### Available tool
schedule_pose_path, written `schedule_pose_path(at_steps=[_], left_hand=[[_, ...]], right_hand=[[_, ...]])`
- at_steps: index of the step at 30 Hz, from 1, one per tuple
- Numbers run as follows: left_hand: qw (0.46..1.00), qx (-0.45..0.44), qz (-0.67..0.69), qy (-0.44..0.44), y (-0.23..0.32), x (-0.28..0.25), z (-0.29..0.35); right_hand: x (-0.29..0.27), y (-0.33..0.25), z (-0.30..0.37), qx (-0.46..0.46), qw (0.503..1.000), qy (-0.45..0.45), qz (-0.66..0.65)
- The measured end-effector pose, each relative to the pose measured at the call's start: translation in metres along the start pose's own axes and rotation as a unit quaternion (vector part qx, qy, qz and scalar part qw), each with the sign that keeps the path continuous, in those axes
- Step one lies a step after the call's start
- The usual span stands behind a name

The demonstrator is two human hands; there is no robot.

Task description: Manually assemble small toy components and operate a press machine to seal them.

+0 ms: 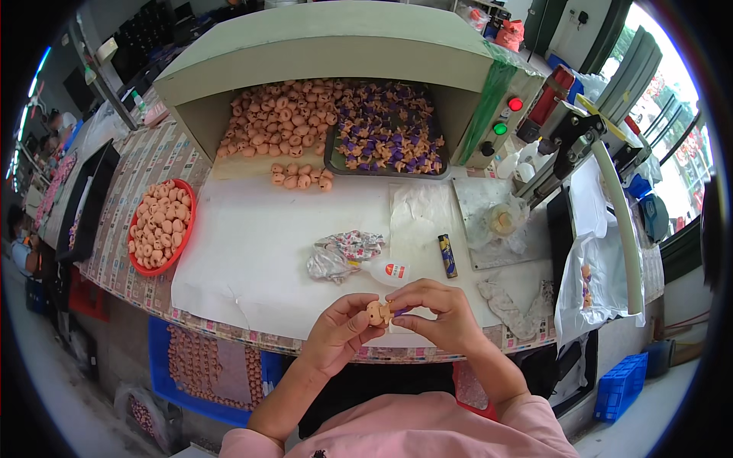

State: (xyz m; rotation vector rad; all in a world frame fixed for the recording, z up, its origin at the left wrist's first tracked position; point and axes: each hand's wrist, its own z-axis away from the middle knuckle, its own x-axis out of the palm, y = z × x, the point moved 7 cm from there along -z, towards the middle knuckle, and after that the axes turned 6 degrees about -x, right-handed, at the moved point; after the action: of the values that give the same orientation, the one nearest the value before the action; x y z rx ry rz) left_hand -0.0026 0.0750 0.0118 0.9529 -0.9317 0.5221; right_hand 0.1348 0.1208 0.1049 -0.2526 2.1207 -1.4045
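Observation:
My left hand [336,330] pinches a small peach doll head [377,312] above the near edge of the table. Opposite it, my right hand [444,314] grips a small doll body with a purple part [399,311], close against the head; whether the two are joined, I cannot tell. Just beyond my fingers lies a white squeeze bottle [388,272], its tip toward a crumpled patterned cloth [355,244] and clear plastic. To the right is a dark blue and yellow cylinder [447,256].
A red basket [192,221] of doll heads stands at left. Under the beige hood [328,46] are piled heads [275,114] and a black tray [382,172] of purple-clad bodies. A press [561,153] stands at right; a blue bin [159,343] is below the table.

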Motion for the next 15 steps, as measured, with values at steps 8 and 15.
schedule_pose_path(at_steps=[8,15], left_hand=[[0.997,0.011,-0.075,0.024,-0.018,0.009,-0.002],[0.998,-0.05,-0.023,-0.009,-0.032,0.02,-0.008]], right_hand=[[-0.014,0.003,0.023,-0.034,0.999,0.003,-0.023],[-0.018,0.006,0.032,-0.025,0.998,0.005,-0.054]])
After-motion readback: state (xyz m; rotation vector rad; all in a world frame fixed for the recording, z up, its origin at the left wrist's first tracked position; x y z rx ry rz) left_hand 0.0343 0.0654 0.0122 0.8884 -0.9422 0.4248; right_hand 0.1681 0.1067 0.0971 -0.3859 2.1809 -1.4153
